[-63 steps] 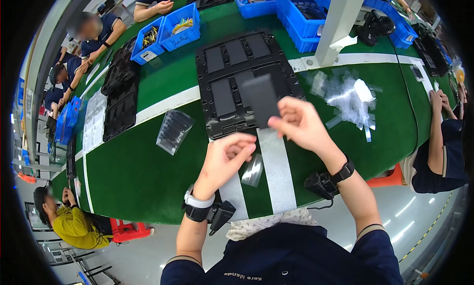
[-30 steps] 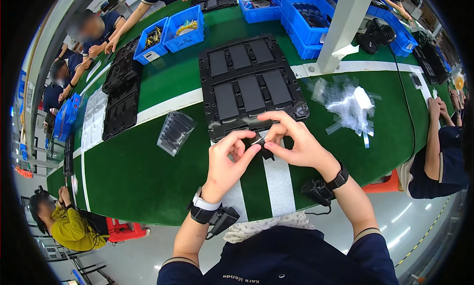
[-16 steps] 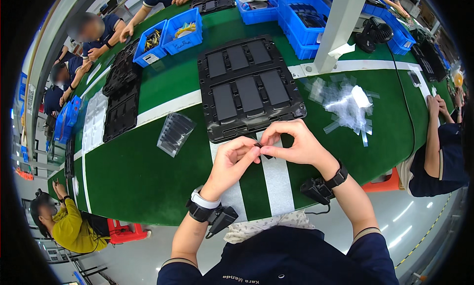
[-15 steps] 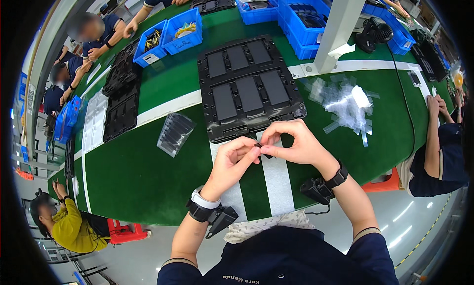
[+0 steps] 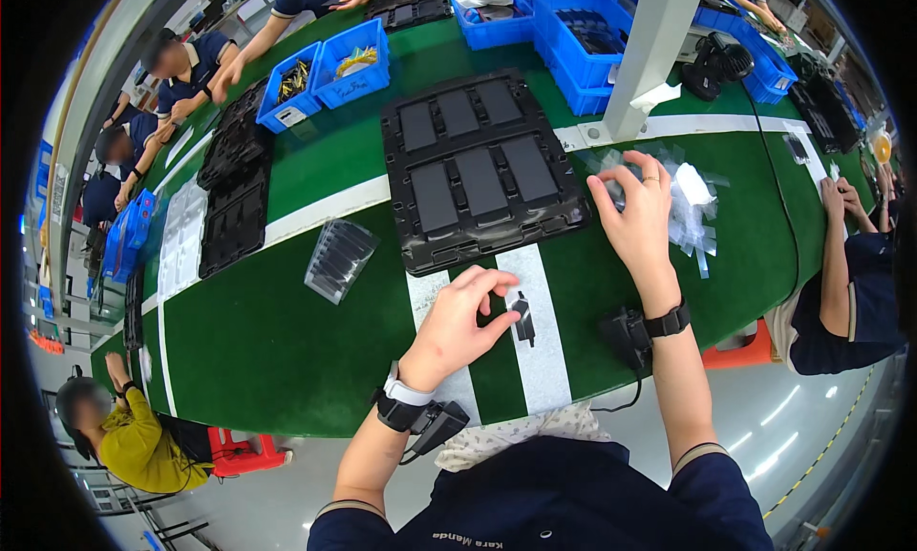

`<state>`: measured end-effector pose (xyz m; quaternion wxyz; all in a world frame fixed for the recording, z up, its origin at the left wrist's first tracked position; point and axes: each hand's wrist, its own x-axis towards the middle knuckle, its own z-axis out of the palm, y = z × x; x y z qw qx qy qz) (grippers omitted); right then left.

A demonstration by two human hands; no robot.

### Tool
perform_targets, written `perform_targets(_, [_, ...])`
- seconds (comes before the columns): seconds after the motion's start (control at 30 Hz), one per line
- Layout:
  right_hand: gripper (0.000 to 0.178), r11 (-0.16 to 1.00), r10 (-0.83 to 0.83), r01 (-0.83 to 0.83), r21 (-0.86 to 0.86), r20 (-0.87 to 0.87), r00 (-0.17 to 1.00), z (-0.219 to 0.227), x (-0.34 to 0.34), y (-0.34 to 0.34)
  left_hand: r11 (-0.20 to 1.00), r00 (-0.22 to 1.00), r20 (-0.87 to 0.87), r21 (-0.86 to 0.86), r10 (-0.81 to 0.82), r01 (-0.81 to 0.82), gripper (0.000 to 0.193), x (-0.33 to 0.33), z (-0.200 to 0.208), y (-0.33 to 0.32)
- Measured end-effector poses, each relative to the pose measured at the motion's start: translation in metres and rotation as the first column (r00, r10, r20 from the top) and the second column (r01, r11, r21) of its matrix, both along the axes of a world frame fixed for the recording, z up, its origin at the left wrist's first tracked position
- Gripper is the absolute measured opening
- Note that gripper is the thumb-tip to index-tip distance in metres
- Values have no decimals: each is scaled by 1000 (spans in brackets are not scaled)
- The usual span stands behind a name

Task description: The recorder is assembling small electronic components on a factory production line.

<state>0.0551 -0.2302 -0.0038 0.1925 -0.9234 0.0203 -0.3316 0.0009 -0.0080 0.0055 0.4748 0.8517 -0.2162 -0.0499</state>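
Between the thumb and a finger of my left hand (image 5: pixel 460 324) is a small, narrow black part (image 5: pixel 523 324), held above the white stripe near the table's front edge. Its exact kind I cannot make out. My right hand (image 5: pixel 637 212) is raised at the near left side of a loose pile of clear film strips (image 5: pixel 690 228); its fingers are curved and apart, with nothing visible in them. Beyond my hands lies a black plastic tray (image 5: pixel 420 248) with several flat dark rectangular pieces in its pockets. To the left of the tray rests a clear sheet with black strips (image 5: pixel 339 262).
Blue bins (image 5: pixel 351 74) with small parts stand along the far side. A grey metal post (image 5: pixel 650 64) rises behind the film pile, near a black fan (image 5: pixel 716 66). More black trays (image 5: pixel 234 212) lie at the left. Co-workers sit around the green table (image 5: pixel 277 360).
My hands have parted. The right hand has left the black part and moved up and right to the film pile; the left keeps the part, which now hangs lower.
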Motion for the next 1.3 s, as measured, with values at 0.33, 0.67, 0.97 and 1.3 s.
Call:
perform_targets(0.33, [22,558,801,-618,554,-164,576,13,38,53,992,992,36,20,-123,123,19,-1,-11,6])
perform_targets(0.67, [20,610,666,-519,599,-33,745,3,38,57,996,991,-130,-90,-33,21,12,0,1,4])
perform_targets(0.97, [19,370,882,-871,324,172,439,26,-8,59,530,844,-535,-725,-31,-440,34,8,11,15])
perform_targets(1.3, [22,395,821,-688,609,102,562,21,-12,59,837,944,-325,-499,60,-225,18,5,-1,14])
